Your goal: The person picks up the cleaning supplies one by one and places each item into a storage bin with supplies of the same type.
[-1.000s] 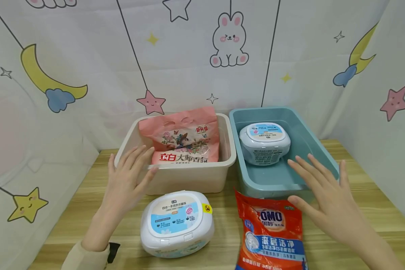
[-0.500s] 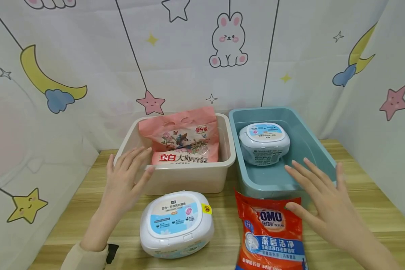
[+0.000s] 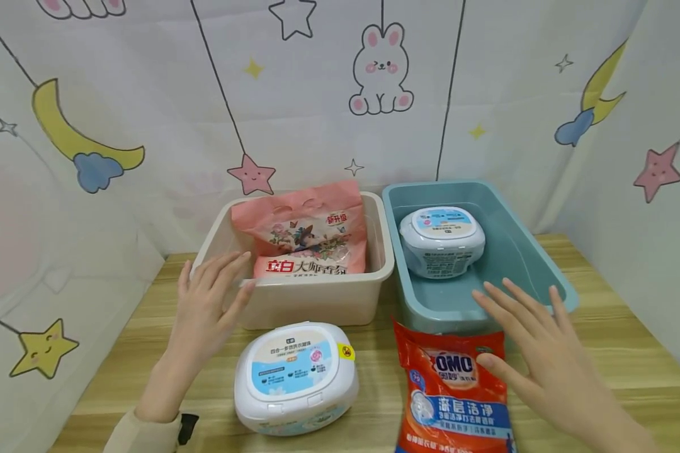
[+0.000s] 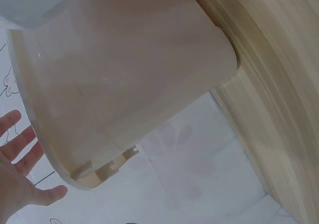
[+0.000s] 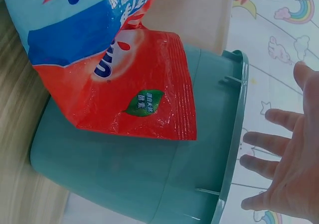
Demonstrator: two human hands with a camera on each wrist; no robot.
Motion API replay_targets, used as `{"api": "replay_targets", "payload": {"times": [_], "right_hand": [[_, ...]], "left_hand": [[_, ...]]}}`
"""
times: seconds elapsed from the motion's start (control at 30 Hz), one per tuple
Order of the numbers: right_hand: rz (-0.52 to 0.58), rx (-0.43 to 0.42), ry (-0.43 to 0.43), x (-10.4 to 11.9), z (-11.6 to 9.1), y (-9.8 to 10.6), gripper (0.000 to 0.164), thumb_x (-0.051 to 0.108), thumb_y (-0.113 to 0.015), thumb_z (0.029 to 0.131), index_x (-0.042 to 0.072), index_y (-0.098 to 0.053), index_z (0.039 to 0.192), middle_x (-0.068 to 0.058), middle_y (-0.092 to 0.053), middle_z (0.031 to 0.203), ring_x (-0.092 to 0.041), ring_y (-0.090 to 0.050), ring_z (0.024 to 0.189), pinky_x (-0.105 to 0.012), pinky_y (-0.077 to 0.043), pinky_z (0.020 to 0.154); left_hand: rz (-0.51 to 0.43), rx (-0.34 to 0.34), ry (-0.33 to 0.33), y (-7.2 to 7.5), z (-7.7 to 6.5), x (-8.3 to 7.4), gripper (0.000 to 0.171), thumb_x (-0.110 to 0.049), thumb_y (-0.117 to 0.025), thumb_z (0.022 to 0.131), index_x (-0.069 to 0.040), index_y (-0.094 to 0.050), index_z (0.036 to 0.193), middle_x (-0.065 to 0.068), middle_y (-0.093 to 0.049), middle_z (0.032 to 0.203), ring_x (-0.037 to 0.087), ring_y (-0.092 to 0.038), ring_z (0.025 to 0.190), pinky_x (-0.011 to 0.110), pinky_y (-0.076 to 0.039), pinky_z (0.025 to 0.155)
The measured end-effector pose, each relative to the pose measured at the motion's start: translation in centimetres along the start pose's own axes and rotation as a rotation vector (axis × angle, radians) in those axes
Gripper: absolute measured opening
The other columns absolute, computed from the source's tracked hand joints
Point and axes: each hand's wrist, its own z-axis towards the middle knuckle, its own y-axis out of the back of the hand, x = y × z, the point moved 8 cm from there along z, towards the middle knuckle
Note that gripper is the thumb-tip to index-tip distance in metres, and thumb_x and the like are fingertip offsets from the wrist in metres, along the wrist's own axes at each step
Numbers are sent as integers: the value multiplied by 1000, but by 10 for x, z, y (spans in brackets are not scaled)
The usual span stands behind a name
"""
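Note:
My left hand [image 3: 204, 314] hovers in front of the near left corner of the cream bin [image 3: 311, 302], fingers spread and holding nothing. A pink bag of laundry detergent [image 3: 311, 236] leans inside that bin. My right hand [image 3: 544, 358], also with spread fingers and nothing in it, is raised over the right side of the red OMO detergent bag [image 3: 453, 402], near the front of the blue-green bin [image 3: 436, 314]. Inside this second bin stands a white tub of laundry beads [image 3: 443, 242]. A similar white tub [image 3: 296, 377] sits on the table between my hands.
Both bins stand side by side at the back of the wood-grain table [image 3: 119, 377]. Behind them hangs a white cloth [image 3: 306, 113] printed with stars, moons and a rabbit. In the right wrist view, the OMO bag's red top [image 5: 144, 89] overlaps the bin's outer wall.
My right hand has shifted slightly left and down. The left hand is nearly still, and the tubs, bags and bins stay in place. The head view has tilted a little.

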Motion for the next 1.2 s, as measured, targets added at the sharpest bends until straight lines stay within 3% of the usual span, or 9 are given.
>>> {"api": "replay_targets", "payload": {"times": [0.3, 0.63, 0.97, 1.2], "right_hand": [[18, 42, -19, 2, -5, -7, 81, 36, -75, 80, 27, -34, 149, -3, -38, 153, -23, -23, 146, -55, 4, 120], [13, -6, 22, 8, -13, -5, 80, 34, -77, 77, 22, -40, 147, 0, -43, 150, -14, -26, 145, -37, 1, 124], [9, 3, 78, 9, -18, -3, 72, 42, -71, 83, 22, -42, 145, 1, -47, 147, -1, -20, 145, -22, 4, 121], [12, -13, 88, 9, -23, -1, 68, 46, -70, 82, 20, -48, 142, 1, -50, 144, -3, -24, 144, -21, 3, 121]], "left_hand": [[-28, -24, 5, -1, -10, 7, 44, -24, -62, 92, -14, -55, 134, 14, -56, 132, 36, -44, 125, 66, -15, 112], [-43, -51, -1, -5, -10, 11, 43, -23, -63, 91, -12, -57, 131, 15, -57, 129, 35, -46, 123, 64, -16, 112], [-40, -93, -18, -4, -8, 13, 42, -20, -65, 87, -9, -60, 127, 16, -60, 124, 36, -50, 117, 64, -19, 111], [-46, -142, -50, -4, -8, 12, 39, -32, -60, 94, -11, -62, 126, 14, -61, 122, 36, -53, 114, 65, -22, 109]]}}
